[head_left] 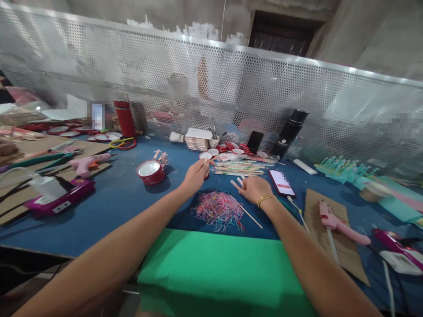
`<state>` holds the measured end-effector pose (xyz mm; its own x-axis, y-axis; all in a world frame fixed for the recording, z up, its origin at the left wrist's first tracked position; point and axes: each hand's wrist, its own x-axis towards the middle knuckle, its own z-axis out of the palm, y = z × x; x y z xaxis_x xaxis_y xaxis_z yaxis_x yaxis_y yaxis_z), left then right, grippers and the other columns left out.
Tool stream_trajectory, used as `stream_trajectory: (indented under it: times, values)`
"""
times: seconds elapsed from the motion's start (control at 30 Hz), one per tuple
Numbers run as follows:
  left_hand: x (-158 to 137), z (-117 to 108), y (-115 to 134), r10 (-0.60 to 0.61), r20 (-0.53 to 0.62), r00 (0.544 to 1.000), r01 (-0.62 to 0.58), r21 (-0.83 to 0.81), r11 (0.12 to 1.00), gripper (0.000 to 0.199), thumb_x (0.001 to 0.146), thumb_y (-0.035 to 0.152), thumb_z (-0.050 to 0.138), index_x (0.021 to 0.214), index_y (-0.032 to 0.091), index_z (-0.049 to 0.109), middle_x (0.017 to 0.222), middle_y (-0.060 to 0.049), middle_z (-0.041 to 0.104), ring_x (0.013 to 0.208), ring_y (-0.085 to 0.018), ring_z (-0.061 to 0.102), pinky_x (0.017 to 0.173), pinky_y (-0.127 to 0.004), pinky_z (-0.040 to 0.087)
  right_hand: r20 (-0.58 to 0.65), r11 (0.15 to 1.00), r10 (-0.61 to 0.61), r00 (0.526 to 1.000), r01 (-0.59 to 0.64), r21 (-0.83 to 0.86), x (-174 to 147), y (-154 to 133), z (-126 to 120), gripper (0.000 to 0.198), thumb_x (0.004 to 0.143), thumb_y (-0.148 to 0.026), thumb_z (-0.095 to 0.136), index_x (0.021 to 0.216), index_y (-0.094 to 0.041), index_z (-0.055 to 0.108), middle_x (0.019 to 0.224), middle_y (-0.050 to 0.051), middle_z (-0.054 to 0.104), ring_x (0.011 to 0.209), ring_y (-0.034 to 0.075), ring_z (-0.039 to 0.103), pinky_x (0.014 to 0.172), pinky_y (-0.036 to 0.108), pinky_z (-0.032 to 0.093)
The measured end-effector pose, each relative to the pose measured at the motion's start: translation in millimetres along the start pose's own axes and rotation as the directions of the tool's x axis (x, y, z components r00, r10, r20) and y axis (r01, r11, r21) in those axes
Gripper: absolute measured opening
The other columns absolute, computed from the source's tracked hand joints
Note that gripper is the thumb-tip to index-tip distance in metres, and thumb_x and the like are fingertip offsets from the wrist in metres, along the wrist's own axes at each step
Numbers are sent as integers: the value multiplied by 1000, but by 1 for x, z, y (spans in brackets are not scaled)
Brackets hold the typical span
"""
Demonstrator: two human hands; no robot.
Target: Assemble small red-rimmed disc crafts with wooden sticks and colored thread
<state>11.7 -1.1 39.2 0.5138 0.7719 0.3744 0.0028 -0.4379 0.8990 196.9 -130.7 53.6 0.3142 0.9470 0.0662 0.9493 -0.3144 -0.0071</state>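
My left hand point(194, 176) is closed, its fingertips pinched beside a small white disc with a red edge point(205, 156); what they grip is hidden. My right hand point(255, 190), with a gold bracelet at the wrist, is closed around a few pale flat sticks point(235, 185) that poke out to the left. Between and below the hands lies a tangled heap of colourful rubber bands point(218, 208). One thin pale stick point(253, 216) rests at the heap's right side. Just beyond the hands is a pile of patterned flat sticks point(239, 168).
A red tape roll point(151, 172) stands at left. Glue guns lie on both sides, a pink one point(340, 224) on cardboard at right. A phone point(282, 182), black bottle point(290, 134) and red bottle point(124, 119) stand around. Green cloth point(218, 268) covers the near side; a perforated metal panel point(158, 66) borders the back.
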Motion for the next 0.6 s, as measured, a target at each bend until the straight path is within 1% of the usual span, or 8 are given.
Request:
stream_trajectory:
  times: [0.1, 0.13, 0.2, 0.3, 0.37, 0.43, 0.5, 0.6]
  values:
    - [-2, 0, 0, 98, 82, 992, -116, 263, 958, 30, 87, 40, 54, 88, 15, 72, 66, -1, 58, 66, -14, 53, 62, -25, 41, -41, 999, 2, 999, 0, 36, 1, -1, 3, 36, 86, -47, 57, 68, -19, 71, 82, 12, 75, 80, 23, 69, 67, 28, 47]
    - [-3, 0, 1, 125, 112, 986, -155, 322, 934, 28, 85, 38, 58, 88, 15, 73, 72, -2, 62, 71, -15, 56, 67, -26, 43, -47, 995, 1, 999, 4, 99, 1, 2, 2, 31, 84, -44, 60, 69, -19, 70, 82, 10, 75, 79, 22, 69, 66, 27, 47]
    - [-5, 1, 4, 176, 168, 970, -228, 381, 896, 27, 83, 36, 63, 98, 18, 74, 84, -4, 67, 81, -18, 59, 76, -28, 45, -35, 950, -39, 999, 47, 308, 0, 10, -3, 24, 84, -40, 60, 74, -20, 68, 78, 6, 74, 73, 18, 69, 64, 24, 47]
    - [-6, 3, 10, 227, 293, 929, -330, 378, 865, 40, 80, 36, 68, 118, 24, 67, 106, -5, 68, 95, -20, 60, 86, -30, 45, 23, 761, -176, 984, 121, 638, -2, 20, -9, 19, 85, -38, 60, 83, -20, 64, 74, 2, 73, 60, 13, 64, 57, 23, 47]
    - [-7, 4, 14, 213, 430, 877, -380, 352, 856, 35, 81, 36, 67, 114, 25, 68, 109, -5, 69, 95, -20, 60, 86, -30, 45, 33, 647, -217, 976, 119, 753, -3, 21, -11, 21, 82, -41, 64, 84, -20, 64, 73, 1, 71, 53, 11, 60, 52, 22, 46]
    - [-8, 6, 17, 188, 528, 828, -409, 340, 847, 23, 86, 35, 61, 100, 21, 71, 95, -4, 70, 86, -18, 60, 80, -29, 44, 23, 541, -206, 978, 94, 836, -3, 18, -12, 27, 77, -44, 70, 83, -19, 65, 72, 1, 69, 52, 10, 57, 50, 21, 45]
    - [-8, 6, 20, 178, 527, 831, -409, 362, 838, 28, 92, 37, 51, 83, 18, 69, 79, -4, 67, 75, -17, 57, 73, -27, 42, 9, 382, -178, 984, 60, 922, -2, 15, -13, 30, 73, -44, 73, 83, -17, 64, 73, 1, 69, 54, 9, 57, 51, 20, 45]
    - [-10, 7, 24, 164, 454, 876, -361, 389, 848, 41, 96, 42, 40, 71, 16, 61, 67, -2, 58, 66, -14, 50, 65, -26, 37, -6, 115, -124, 992, 20, 993, -2, 11, -14, 33, 69, -43, 75, 84, -17, 63, 73, 0, 69, 53, 7, 55, 50, 20, 44]
